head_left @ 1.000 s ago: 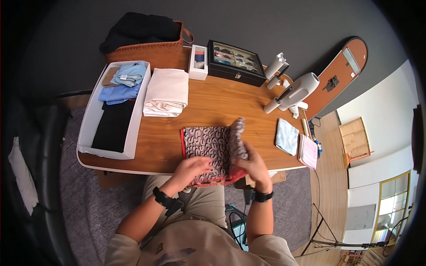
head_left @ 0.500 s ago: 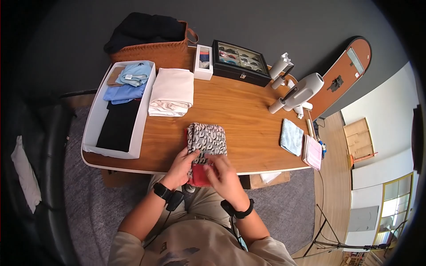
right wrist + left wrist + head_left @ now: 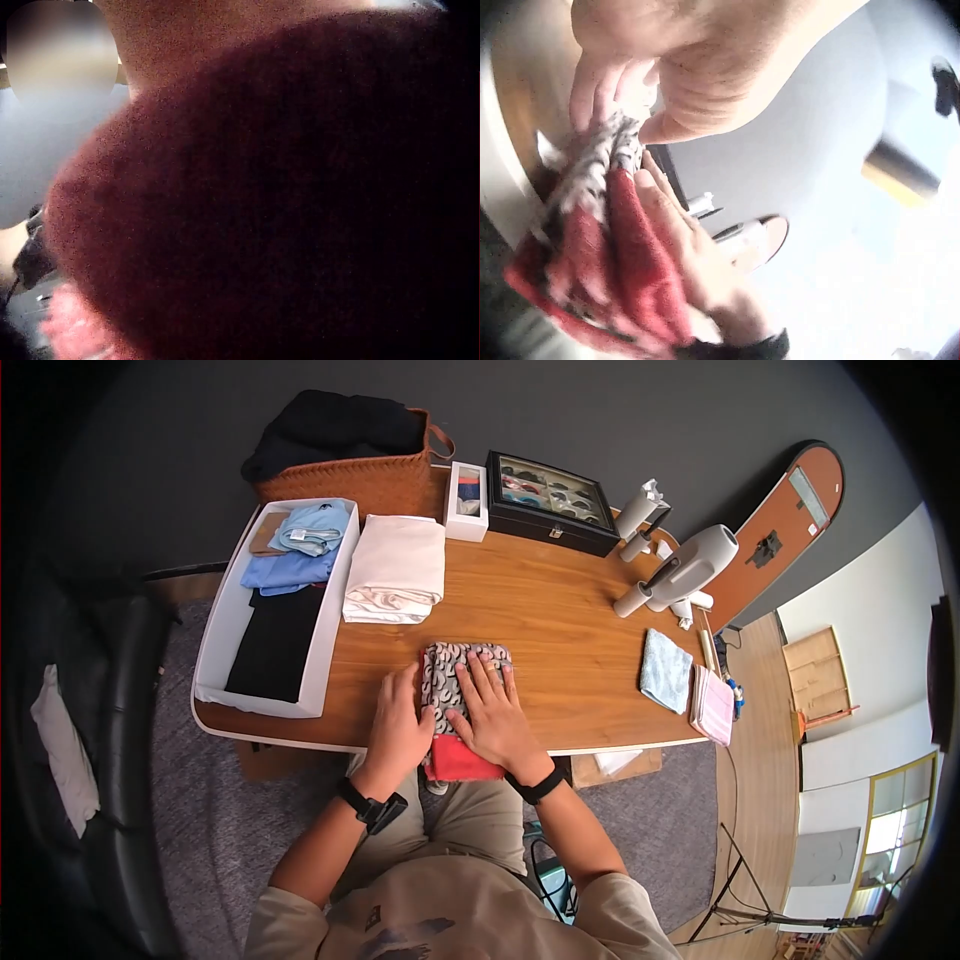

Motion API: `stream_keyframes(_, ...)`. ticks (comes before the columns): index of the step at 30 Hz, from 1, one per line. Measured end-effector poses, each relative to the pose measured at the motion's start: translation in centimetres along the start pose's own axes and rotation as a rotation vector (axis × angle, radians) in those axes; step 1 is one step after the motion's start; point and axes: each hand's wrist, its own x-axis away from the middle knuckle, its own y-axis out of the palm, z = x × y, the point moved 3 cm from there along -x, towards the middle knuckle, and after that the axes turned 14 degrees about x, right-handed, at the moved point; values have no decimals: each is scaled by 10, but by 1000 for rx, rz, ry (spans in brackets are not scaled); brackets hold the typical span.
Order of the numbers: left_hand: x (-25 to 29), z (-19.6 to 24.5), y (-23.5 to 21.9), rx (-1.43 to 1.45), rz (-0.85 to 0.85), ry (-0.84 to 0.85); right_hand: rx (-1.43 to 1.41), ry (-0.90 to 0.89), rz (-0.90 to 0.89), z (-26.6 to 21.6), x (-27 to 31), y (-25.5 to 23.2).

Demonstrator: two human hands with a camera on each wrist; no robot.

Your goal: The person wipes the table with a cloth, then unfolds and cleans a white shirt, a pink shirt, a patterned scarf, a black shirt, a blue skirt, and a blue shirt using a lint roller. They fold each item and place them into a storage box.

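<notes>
A folded cloth (image 3: 441, 705), black-and-pale patterned with a red strip at its near end, lies at the table's front edge. My right hand (image 3: 494, 720) rests flat on top of it, fingers spread and pointing away from me. Along the left edge of the cloth stands my left hand (image 3: 395, 728), fingers straight and its thumb at the top layer. In the left wrist view the red layers (image 3: 641, 255) bulge and hang between the two hands. The right wrist view is mostly dark, with some red fabric (image 3: 75, 322) low at the left.
On the left stand a white box (image 3: 325, 650) of folded clothes and a folded white cloth (image 3: 398, 560). Behind are a woven basket (image 3: 350, 480), a small white box (image 3: 467, 525) and a black glasses case (image 3: 550, 532). A grey appliance (image 3: 700, 560) and small towels (image 3: 665, 670) lie right.
The patterned cloth has been folded over from the right into a narrower bundle. My right hand has moved from its right side to lie flat on top; my left hand stays at the left edge.
</notes>
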Motion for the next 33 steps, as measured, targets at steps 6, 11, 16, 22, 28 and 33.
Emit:
stream_keyframes(6, -9, 2, 12, -269, -236, 409, 70, 1, -30, -5, 3, 20)
stream_keyframes(11, -5, -16, 27, -362, -348, 441, 78, 1, -27, -2, 5, 26)
stream_keyframes(16, 1, -22, 20, -480, -325, 396, -269, 44, 35, 9, 4, 5)
stream_keyframes(22, 11, -19, -2, -491, -608, 600, -492, 287, 193, 57, 45, -2)
stream_keyframes(28, 37, -13, -15, -453, -668, 579, -363, -51, 94, 44, 86, -10)
stream_keyframes(33, 54, -27, -16, -476, -656, 616, -334, -61, 35, 36, 104, -16)
